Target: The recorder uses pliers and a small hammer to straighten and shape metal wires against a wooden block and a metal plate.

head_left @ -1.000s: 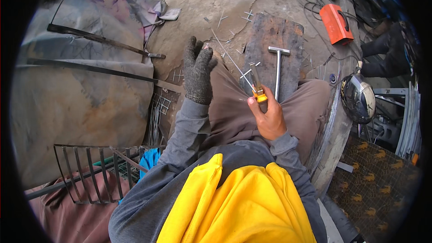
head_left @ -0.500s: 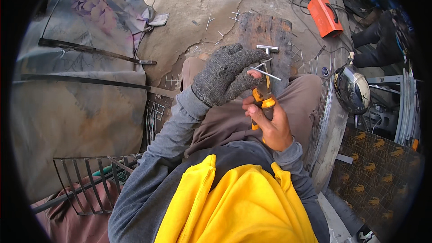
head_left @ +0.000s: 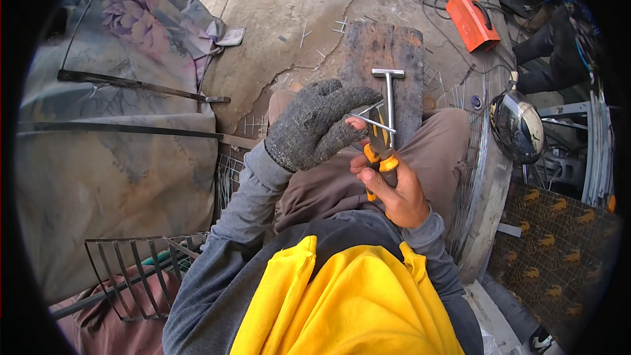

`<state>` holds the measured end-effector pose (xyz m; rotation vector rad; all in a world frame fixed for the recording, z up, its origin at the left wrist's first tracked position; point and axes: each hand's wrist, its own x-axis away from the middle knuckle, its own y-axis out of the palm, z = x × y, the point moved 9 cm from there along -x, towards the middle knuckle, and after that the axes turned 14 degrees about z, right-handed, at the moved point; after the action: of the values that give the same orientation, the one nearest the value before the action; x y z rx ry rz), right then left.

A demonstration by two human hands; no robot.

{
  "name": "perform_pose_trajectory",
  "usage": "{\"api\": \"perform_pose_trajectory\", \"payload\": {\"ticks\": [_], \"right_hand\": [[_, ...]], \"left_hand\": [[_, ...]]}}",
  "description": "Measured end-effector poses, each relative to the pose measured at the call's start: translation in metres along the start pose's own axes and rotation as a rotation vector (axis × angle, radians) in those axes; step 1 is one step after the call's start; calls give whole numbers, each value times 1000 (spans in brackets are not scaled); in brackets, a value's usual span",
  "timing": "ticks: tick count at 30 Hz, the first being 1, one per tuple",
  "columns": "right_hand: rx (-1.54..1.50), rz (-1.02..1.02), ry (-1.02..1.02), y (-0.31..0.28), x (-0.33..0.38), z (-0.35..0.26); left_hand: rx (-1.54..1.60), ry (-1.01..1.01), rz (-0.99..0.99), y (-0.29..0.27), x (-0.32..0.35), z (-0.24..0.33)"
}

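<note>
In its grey knitted glove, my left hand [head_left: 309, 128] pinches a thin metal rod [head_left: 370, 121] between thumb and fingertips, above my lap. My bare right hand [head_left: 397, 194] is wrapped round the orange-and-black handles of a pair of pliers [head_left: 381, 151]. The jaws point away from me and reach up to the rod; the glove and rod partly hide them, so I cannot tell whether they grip it. Just beyond lies a T-shaped metal bar [head_left: 390, 89] on a worn wooden plank [head_left: 365, 59], its lower end passing behind the rod.
Short metal offcuts [head_left: 305, 34] lie on the cracked concrete floor. An orange welding machine [head_left: 472, 23] with cables stands far right, near a welding helmet [head_left: 516, 128]. Long thin rods [head_left: 476, 177] run beside my right leg. A black metal grille [head_left: 135, 279] is at lower left.
Both hands have shifted slightly left and toward me with the rod and pliers. More of the T-shaped bar's stem shows now.
</note>
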<state>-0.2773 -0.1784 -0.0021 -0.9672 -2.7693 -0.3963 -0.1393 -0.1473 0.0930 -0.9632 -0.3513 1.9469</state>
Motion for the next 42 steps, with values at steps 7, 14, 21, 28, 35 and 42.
{"api": "perform_pose_trajectory", "payload": {"ticks": [7,14,21,28,35,42], "right_hand": [[37,-58,11,8,1,3],[80,-82,9,11,0,5],[87,-111,8,12,0,3],[59,-70,97,13,2,25],[69,-80,172,14,12,51],[162,2,207,1,15,66]], "left_hand": [[40,-126,-22,-3,11,-8],[39,-160,-31,-7,20,-13],[51,-161,-27,-9,25,-15],[111,-346,-92,-2,41,-22],[261,-488,-145,15,53,-27],[301,-544,-225,30,56,-33]]}}
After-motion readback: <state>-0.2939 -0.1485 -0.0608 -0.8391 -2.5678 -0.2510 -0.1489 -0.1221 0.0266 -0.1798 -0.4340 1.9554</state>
